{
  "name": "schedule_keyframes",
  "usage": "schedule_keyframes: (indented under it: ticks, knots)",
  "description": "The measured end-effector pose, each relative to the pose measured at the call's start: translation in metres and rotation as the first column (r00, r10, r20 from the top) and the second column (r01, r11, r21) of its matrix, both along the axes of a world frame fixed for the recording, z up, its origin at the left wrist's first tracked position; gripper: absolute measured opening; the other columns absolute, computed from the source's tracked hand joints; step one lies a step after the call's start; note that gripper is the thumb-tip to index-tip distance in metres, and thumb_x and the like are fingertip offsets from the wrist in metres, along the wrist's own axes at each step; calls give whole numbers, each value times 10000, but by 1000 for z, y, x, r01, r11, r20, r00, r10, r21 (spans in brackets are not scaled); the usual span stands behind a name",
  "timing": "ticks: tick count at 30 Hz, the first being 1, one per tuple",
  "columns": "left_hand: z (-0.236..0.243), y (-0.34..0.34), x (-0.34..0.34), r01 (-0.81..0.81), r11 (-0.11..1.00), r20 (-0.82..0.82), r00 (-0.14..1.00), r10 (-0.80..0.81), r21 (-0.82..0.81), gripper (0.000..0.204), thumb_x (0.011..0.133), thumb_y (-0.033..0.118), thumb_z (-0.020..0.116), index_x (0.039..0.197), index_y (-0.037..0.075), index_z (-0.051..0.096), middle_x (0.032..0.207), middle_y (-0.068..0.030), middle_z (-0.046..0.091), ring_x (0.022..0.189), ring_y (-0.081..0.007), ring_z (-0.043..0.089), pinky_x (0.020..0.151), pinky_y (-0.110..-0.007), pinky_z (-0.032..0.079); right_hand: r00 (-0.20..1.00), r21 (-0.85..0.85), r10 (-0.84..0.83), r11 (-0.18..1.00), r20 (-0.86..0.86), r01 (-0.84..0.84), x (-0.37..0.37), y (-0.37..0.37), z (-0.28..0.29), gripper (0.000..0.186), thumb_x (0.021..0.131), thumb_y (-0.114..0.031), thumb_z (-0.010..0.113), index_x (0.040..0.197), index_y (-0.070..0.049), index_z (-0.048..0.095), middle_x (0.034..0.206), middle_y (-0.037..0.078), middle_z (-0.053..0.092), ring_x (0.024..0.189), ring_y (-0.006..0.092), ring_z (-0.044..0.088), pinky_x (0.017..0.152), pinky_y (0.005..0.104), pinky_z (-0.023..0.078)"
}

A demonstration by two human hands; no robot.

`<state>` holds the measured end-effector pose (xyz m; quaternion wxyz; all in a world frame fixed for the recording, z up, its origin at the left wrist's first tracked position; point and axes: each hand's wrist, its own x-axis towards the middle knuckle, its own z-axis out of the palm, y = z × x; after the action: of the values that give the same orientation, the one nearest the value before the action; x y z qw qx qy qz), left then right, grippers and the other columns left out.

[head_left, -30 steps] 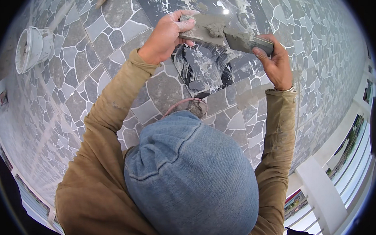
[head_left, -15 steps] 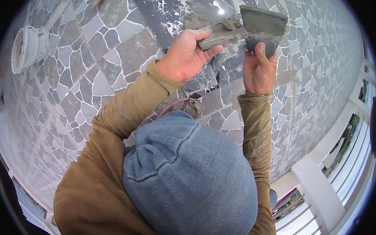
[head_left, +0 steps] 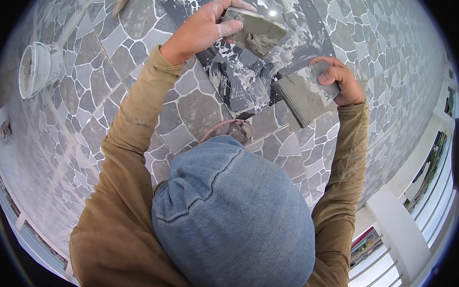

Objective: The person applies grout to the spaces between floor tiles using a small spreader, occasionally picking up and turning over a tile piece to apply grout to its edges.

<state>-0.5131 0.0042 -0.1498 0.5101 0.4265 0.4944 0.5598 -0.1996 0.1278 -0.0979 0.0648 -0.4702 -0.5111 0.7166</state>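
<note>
My left hand (head_left: 218, 29) grips a small flat board (head_left: 264, 28), coated in grey mortar with a lump of it (head_left: 259, 43) on its face. My right hand (head_left: 334, 76) is closed on a wide flat spreader (head_left: 299, 98), smeared with ridged mortar and tilted down toward the lower left, apart from the board. Beneath both lies a dark slab (head_left: 247, 81) streaked with pale, wet-looking mortar. A pink ring-shaped item around a greyish mass (head_left: 240, 131) sits just below the slab, partly hidden by my blue head covering.
The floor (head_left: 93, 128) has a crazy-paving pattern in grey tiles. A white bucket (head_left: 40, 71) stands at the left, and a brown tool tip (head_left: 122, 0) lies near the top. White railings (head_left: 393, 235) and a pale ledge run along the right rim.
The spreader has come away from the board and swung down to the right, now lying more flat to view. My left hand has moved back up and left with the board.
</note>
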Motion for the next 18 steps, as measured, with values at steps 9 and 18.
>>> schedule_keyframes:
  ticks: [9, 18]
  knots:
    - [-14, -2, -10, 377, 922, -197, 914, -355, 87, 299, 979, 40, 574, 1272, 95, 598, 1166, -8, 635, 1038, -104, 586, 934, -270, 467, 999, -327, 27, 945, 45, -10, -17, 39, -44, 319, 788, -169, 668, 1047, 15, 683, 926, 83, 706, 757, 166, 678, 653, 296, 568]
    - [-55, -76, -31, -88, 915, 564, 763, 316, -394, 371, 1050, 175, 489, 1382, 11, 509, 1196, -91, 671, 970, -159, 691, 648, -220, 563, 992, 321, -44, 944, -119, 80, -36, 44, -18, 315, 815, -142, 744, 1095, -5, 693, 913, 27, 682, 803, 117, 652, 627, 285, 516]
